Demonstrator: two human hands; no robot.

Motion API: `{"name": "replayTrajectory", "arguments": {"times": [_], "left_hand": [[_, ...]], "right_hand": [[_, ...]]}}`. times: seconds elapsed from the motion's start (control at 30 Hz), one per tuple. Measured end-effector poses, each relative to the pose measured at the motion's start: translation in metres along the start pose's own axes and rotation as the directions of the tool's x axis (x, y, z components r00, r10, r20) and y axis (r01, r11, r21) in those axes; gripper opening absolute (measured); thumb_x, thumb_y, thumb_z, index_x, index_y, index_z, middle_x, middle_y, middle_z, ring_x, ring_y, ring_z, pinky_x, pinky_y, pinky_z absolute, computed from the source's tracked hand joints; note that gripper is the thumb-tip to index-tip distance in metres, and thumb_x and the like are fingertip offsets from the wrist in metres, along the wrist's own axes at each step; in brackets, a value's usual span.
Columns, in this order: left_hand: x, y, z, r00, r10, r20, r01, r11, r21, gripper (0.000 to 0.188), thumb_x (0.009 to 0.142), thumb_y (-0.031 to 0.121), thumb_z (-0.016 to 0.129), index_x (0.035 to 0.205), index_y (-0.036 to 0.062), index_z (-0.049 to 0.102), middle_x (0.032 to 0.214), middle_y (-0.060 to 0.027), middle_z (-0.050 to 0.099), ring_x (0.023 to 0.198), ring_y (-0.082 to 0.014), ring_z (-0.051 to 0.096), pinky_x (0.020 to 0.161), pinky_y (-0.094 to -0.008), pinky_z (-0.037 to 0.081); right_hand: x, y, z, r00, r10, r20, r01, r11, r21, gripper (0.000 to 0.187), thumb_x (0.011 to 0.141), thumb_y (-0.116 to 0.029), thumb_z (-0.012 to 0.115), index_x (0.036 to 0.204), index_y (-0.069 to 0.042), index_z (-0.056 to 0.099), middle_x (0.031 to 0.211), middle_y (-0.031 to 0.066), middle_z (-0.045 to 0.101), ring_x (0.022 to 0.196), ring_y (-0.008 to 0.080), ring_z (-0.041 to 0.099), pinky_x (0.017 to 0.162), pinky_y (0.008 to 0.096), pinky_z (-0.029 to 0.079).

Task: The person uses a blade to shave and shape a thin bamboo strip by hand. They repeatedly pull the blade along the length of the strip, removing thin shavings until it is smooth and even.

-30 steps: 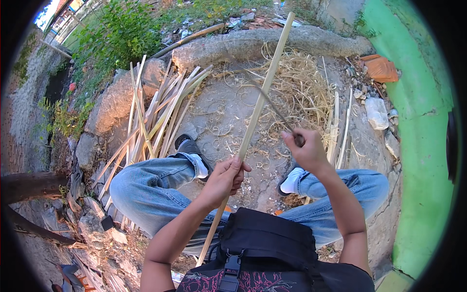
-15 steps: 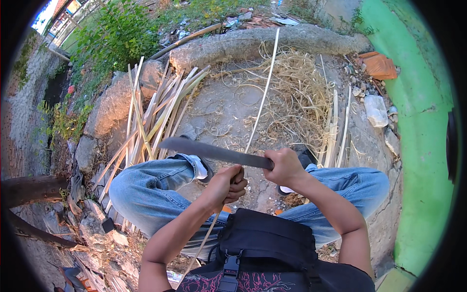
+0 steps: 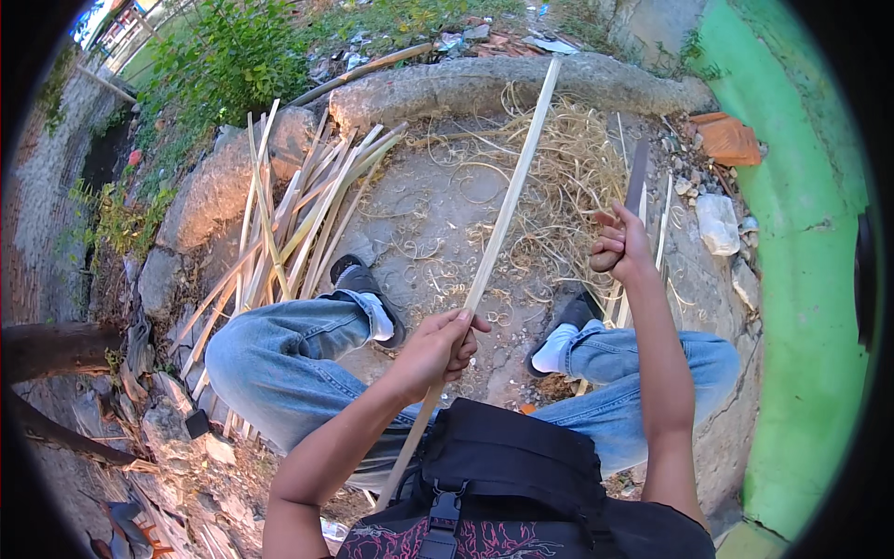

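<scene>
My left hand (image 3: 438, 352) is closed around a long, pale bamboo strip (image 3: 513, 191), in front of the black bag (image 3: 521, 456) at my waist. From the fist the strip slants up and away to the far concrete ledge, and its lower end runs down beside the bag. Off to the right, my right hand (image 3: 626, 250) grips a machete (image 3: 639, 168) whose dark blade points away from me. The handle is mostly hidden in the palm, with some fingers loosely curled. Blade and strip are well apart.
Many split strips (image 3: 321, 200) lean in a pile at left. Curly shavings (image 3: 573, 182) are heaped at far right, with a few strips near my right shoe (image 3: 566, 331). A rough concrete ledge (image 3: 447, 90) closes the far side; a green wall (image 3: 810, 279) borders the right.
My right hand has swung the machete away from the strip, out to the right, turning the blade from leftward to pointing away. The strip in my left hand now shows a broader face.
</scene>
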State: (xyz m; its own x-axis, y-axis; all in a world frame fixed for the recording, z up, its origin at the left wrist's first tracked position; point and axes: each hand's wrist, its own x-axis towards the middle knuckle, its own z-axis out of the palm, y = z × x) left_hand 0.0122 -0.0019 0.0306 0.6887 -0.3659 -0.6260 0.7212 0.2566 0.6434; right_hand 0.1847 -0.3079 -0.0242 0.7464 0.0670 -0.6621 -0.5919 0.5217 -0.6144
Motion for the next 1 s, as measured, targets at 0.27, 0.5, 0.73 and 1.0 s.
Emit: {"name": "replayTrajectory", "arguments": {"times": [0.27, 0.5, 0.73, 1.0], "left_hand": [[0.001, 0.0, 0.003, 0.99, 0.015, 0.137, -0.035, 0.988, 0.15, 0.04, 0.103, 0.031, 0.034, 0.116, -0.0015, 0.053, 0.068, -0.0002, 0.049, 0.057, -0.0078, 0.046, 0.053, -0.0225, 0.042], [0.006, -0.009, 0.002, 0.983, 0.068, 0.173, -0.096, 0.983, 0.158, 0.041, 0.102, 0.03, 0.039, 0.122, -0.0033, 0.051, 0.082, -0.0081, 0.064, 0.074, -0.0115, 0.064, 0.066, -0.025, 0.052], [0.001, -0.009, 0.008, 0.985, -0.015, 0.175, -0.051, 0.928, 0.37, 0.034, 0.099, 0.026, 0.048, 0.116, -0.0031, 0.056, 0.081, -0.006, 0.066, 0.067, -0.0108, 0.064, 0.061, -0.0232, 0.052], [0.002, -0.011, 0.011, 0.995, 0.057, 0.086, -0.092, 0.87, 0.485, 0.028, 0.098, 0.023, 0.052, 0.102, -0.0036, 0.06, 0.072, -0.0057, 0.065, 0.063, -0.0095, 0.061, 0.058, -0.025, 0.049]], "right_hand": [[-0.084, 0.055, 0.08, 0.963, 0.043, 0.265, 0.029, 0.965, -0.261, 0.031, 0.089, -0.035, 0.064, 0.082, -0.006, 0.057, 0.046, -0.0091, 0.026, 0.037, 0.0038, 0.027, 0.052, 0.0264, 0.039], [-0.078, 0.039, 0.071, 0.97, -0.066, 0.234, 0.097, 0.987, -0.126, 0.023, 0.088, -0.024, 0.066, 0.073, -0.011, 0.053, 0.047, -0.0086, 0.03, 0.038, 0.005, 0.03, 0.053, 0.028, 0.041], [-0.07, 0.025, 0.052, 0.979, -0.169, 0.118, 0.167, 0.986, 0.023, 0.023, 0.088, -0.023, 0.067, 0.073, -0.011, 0.054, 0.047, -0.0085, 0.027, 0.039, 0.0052, 0.03, 0.054, 0.0283, 0.041], [-0.077, 0.045, 0.055, 0.975, -0.212, 0.064, 0.217, 0.973, -0.079, 0.024, 0.084, -0.025, 0.071, 0.072, -0.01, 0.057, 0.047, -0.0077, 0.033, 0.04, 0.0063, 0.034, 0.054, 0.0278, 0.042]]}}
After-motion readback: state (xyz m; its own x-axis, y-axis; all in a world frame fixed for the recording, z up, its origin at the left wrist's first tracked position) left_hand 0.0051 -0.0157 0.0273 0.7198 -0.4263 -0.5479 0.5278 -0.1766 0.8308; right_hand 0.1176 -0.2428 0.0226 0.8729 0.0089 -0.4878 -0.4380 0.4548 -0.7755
